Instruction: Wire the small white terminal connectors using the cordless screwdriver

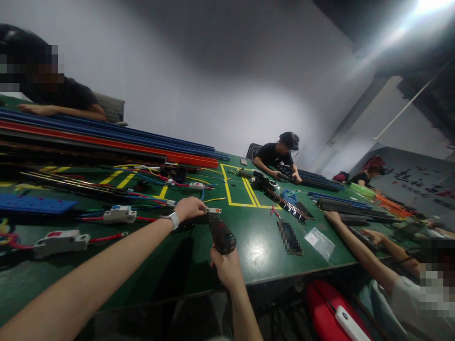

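Note:
My right hand [223, 266] is closed round the grip of a black electric screwdriver [220, 234], whose tip points up and left toward a small white part [214, 210] on the green table [259, 246]. My left hand [190, 208], with a watch at the wrist, is closed over a dark piece lying at the screwdriver's tip; what its fingers pinch is too small to name. Both forearms reach in from the lower left.
White circuit breakers [60, 241] with red and blue wires lie left. Long red and blue rails [117, 142] run along the far left. Yellow floor-style markings [241, 192], a clear bag [320, 240], and other people's arms [359, 246] occupy the right side.

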Demonstrator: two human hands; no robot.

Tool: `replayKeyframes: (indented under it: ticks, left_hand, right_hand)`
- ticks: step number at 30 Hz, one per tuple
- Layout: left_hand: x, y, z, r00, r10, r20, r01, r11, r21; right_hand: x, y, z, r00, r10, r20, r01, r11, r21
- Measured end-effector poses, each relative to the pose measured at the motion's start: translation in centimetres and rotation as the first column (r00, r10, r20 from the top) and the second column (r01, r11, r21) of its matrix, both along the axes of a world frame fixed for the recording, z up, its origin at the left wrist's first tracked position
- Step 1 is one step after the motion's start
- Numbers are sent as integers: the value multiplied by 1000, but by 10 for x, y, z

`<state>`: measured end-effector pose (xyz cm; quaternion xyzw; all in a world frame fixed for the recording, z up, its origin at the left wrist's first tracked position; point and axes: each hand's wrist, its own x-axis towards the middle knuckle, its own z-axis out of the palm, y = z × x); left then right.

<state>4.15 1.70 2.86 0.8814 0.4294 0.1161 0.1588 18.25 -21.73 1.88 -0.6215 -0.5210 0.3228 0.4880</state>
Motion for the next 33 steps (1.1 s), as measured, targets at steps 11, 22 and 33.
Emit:
replayKeyframes:
  ticks: [11,22,33]
  left_hand:
    - [1,2,-2,1000,28,-2,-28,999,-15]
    - [-1,4,-6,1000,-8,24,7,999,45]
    - [-1,0,2,999,43,-18,-43,999,24]
  right_hand:
    - [1,2,3,999,29,-45,-30,999,-11]
    - [1,2,2,998,40,-56,-40,999,-6]
    - [1,2,2,998,43,-37,-43,999,-17]
